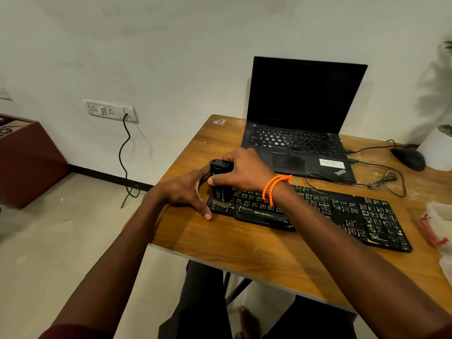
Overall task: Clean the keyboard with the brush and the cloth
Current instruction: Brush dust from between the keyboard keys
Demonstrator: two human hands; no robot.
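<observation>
The brush [220,182] looks light and stiff, its soft bristles on the keyboard [318,206], at its left end; the right hand [244,170] grips its black body. Beside that grip, the left hand [186,192], fingers straight, steadies the keyboard's edge.

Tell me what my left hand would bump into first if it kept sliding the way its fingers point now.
Most likely the keyboard. The left hand lies at its left end with the fingers aimed rightward, seemingly touching its edge already. The brush, gripped by the right hand, stands just beyond; depth there is unclear.
</observation>
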